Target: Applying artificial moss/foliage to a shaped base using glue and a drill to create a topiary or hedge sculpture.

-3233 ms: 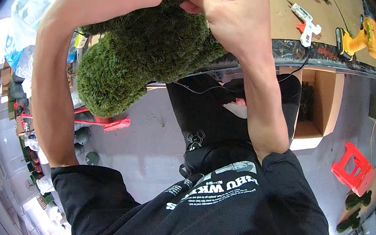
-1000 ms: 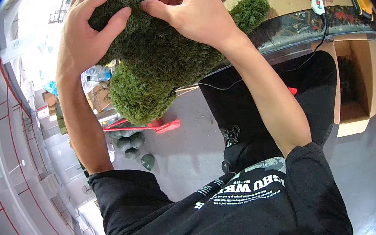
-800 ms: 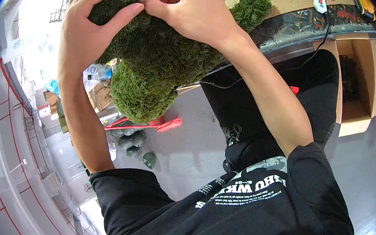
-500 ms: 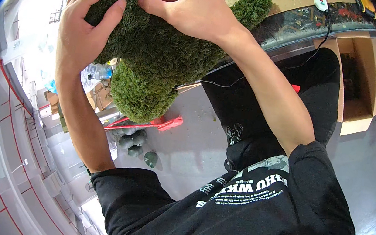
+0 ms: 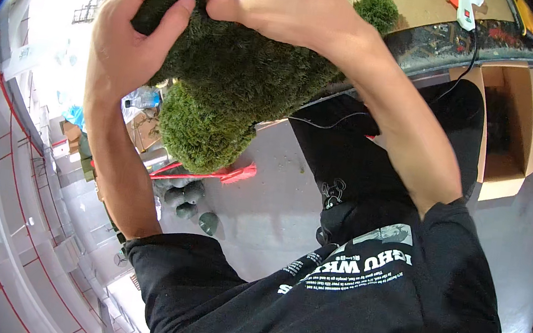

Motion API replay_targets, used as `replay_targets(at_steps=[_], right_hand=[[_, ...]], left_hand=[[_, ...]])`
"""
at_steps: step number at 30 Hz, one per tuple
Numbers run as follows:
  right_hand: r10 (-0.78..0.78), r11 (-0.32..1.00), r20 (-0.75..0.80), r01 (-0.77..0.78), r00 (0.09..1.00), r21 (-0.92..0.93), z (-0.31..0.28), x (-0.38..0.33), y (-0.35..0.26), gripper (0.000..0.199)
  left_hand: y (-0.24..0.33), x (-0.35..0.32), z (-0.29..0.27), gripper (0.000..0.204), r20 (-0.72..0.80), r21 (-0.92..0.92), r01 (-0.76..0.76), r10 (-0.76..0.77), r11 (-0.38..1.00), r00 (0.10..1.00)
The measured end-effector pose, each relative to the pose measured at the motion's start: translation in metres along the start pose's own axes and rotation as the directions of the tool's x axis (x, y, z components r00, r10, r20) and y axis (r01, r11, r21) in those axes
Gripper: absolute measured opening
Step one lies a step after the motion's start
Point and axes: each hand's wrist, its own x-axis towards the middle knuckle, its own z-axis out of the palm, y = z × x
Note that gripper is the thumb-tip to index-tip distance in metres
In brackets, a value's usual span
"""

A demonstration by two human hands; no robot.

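Observation:
A large green topiary shape (image 5: 251, 71), covered in artificial grass, fills the upper middle, with a lighter green rounded lobe (image 5: 201, 128) at its lower end. My left hand (image 5: 137, 31) cups its left side, fingers curved over the top and thumb pressed on the grass. Close beside it, my right hand (image 5: 286, 2) is closed in a pinch at the grass surface. Whatever lies between those fingertips is hidden. The top of the shape runs out of the picture.
A small green tuft (image 5: 376, 13) lies on the worktable (image 5: 426, 3), near a white glue gun (image 5: 466, 10) with a black cord. An open cardboard box (image 5: 514, 130) stands at right. Grey rounded pieces (image 5: 183, 196) and a red strip (image 5: 237, 174) are below; a plastic bottle (image 5: 143, 98) is left.
The view has shifted slightly. Both hands stay at the topiary shape, the right one a little higher and further right, its forearm covering more of the small tuft.

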Motion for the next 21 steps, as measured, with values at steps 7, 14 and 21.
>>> replay_targets(at_steps=[7, 14, 21], right_hand=[[-0.485, 0.657, 0.226, 0.523, 0.845, -0.543, -0.023, 0.022, -0.019, 0.028], [-0.296, 0.872, 0.147, 0.33, 0.944, -0.362, -0.038, -0.011, -0.034, 0.025], [-0.249, -0.071, 0.21, -0.234, 0.946, 0.97, 0.014, -0.158, -0.058, 0.024]], left_hand=[[0.005, 0.001, -0.009, 0.047, -0.021, -0.014, -0.07, 0.07, 0.997, 0.997], [-0.001, -0.012, -0.009, 0.053, -0.051, -0.116, -0.034, 0.028, 0.993, 0.998], [0.003, -0.046, -0.009, 0.032, -0.408, 0.03, 0.058, -0.041, 0.998, 0.912]])
